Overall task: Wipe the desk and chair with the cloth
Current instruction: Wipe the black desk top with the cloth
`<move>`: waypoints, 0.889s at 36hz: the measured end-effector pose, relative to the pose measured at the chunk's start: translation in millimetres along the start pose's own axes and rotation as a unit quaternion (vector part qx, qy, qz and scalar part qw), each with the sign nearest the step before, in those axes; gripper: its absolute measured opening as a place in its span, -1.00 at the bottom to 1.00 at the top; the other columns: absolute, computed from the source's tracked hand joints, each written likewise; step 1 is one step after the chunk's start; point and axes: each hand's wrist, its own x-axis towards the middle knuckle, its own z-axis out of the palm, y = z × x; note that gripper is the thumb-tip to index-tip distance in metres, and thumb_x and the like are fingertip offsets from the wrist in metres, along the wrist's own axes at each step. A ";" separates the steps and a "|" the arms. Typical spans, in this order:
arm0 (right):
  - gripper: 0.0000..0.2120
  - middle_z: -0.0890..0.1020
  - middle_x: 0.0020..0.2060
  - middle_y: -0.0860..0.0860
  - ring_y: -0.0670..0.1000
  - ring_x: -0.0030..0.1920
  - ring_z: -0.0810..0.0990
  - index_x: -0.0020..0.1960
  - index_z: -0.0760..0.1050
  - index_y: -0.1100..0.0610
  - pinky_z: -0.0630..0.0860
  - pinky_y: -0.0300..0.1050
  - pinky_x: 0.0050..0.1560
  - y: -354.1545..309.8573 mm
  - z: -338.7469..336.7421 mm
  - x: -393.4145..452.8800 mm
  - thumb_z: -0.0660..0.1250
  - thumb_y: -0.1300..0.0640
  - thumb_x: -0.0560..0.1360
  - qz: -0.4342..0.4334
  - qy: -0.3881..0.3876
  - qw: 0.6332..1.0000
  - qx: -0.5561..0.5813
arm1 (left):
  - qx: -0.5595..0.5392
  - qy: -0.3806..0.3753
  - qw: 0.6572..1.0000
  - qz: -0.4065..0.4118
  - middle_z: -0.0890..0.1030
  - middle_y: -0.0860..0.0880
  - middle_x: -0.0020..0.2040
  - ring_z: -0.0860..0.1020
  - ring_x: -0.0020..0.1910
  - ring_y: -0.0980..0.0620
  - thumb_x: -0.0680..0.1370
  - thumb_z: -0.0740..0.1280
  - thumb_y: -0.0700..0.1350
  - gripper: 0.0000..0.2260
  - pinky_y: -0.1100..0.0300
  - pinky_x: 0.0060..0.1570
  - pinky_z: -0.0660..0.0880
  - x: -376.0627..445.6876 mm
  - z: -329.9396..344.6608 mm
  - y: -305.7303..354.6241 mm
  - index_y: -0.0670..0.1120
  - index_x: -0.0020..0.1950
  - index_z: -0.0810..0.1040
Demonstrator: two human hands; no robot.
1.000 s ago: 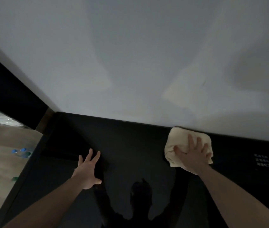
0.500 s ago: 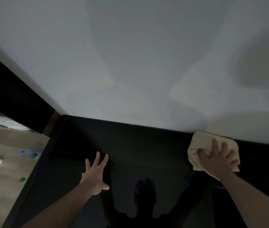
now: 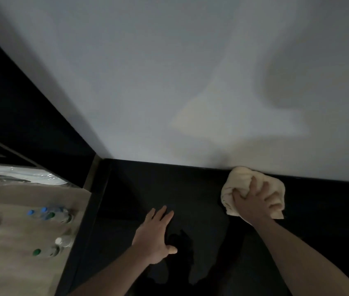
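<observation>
Cloth (image 3: 241, 182) bunched tighter in right hand (image 3: 252, 204) at desk (image 3: 190, 189) back edge; left hand (image 3: 154, 238) spread.

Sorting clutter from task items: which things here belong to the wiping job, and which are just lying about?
In use: cloth, desk, right hand, left hand.
Lying about: bottles on the floor, white bundle.

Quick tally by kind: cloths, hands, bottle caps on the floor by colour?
Cloths: 1, cream cloth gripped by the right hand on the desk
Hands: 2, with the left hand flat
Blue caps: 2
Green caps: 2
White caps: 1
Total: 8
</observation>
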 end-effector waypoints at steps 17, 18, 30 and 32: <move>-0.15 -0.35 0.59 0.15 0.48 0.48 -0.41 0.62 -0.33 -0.05 -0.35 0.57 0.36 -207.4 85.3 -87.3 -0.01 -0.39 0.55 -0.091 -0.059 0.994 -0.026 | -0.051 0.060 0.994 -0.080 -0.25 -0.09 0.67 0.20 0.60 -0.14 0.34 0.61 0.19 0.25 0.07 0.48 0.29 -19.8 -48.3 -202.9 0.02 0.66 -0.28; -0.15 -0.36 0.59 0.16 0.49 0.47 -0.43 0.63 -0.33 -0.03 -0.35 0.58 0.35 -219.7 90.7 -92.7 -0.01 -0.38 0.55 -0.100 -0.062 0.993 -0.027 | -0.050 0.063 0.993 -0.082 -0.24 -0.09 0.67 0.21 0.59 -0.14 0.34 0.61 0.19 0.25 0.08 0.48 0.29 -19.7 -48.8 -202.6 0.01 0.67 -0.26; -0.19 -0.49 0.51 0.22 0.44 0.42 -0.56 0.60 -0.40 -0.07 -0.53 0.55 0.27 -340.5 145.5 -148.4 -0.03 -0.37 0.58 -0.244 -0.108 0.962 -0.052 | -0.077 0.081 0.990 -0.083 -0.15 0.06 0.68 0.30 0.54 -0.09 0.27 0.66 0.13 0.16 0.09 0.38 0.40 -17.3 -45.6 -208.8 0.05 0.67 0.00; -0.19 -0.45 0.53 0.21 0.42 0.45 -0.53 0.61 -0.37 -0.08 -0.52 0.53 0.29 -343.0 148.5 -149.4 -0.01 -0.36 0.58 -0.266 -0.097 0.957 -0.065 | -0.072 0.086 0.991 -0.078 -0.07 0.09 0.67 0.32 0.52 -0.07 0.27 0.65 0.13 0.12 0.09 0.33 0.43 -18.6 -46.3 -209.0 0.08 0.66 0.04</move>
